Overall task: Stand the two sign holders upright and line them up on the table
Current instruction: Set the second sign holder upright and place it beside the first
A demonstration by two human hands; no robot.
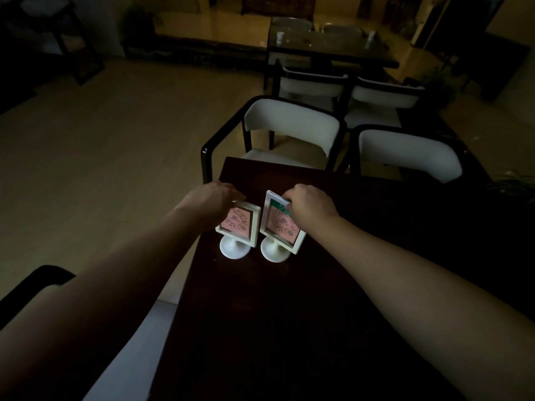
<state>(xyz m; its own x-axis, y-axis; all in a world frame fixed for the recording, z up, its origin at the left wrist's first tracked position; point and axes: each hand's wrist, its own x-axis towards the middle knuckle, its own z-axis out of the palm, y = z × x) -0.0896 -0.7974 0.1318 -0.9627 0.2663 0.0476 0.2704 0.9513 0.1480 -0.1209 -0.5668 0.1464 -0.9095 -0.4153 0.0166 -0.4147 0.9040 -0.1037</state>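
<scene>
Two white sign holders with pink inserts stand on round bases near the left edge of a dark wooden table (289,314). The left sign holder (240,225) is upright, and my left hand (214,198) grips its top left corner. Close beside it, the right sign holder (279,227) has a green strip at its top and leans slightly. My right hand (309,202) holds its top right edge. The two bases sit side by side with a small gap between them.
White-cushioned chairs with dark frames (292,125) stand at the table's far end, and another chair arm (37,282) shows at my lower left. A second dark table (333,50) with chairs stands farther back. The room is dim.
</scene>
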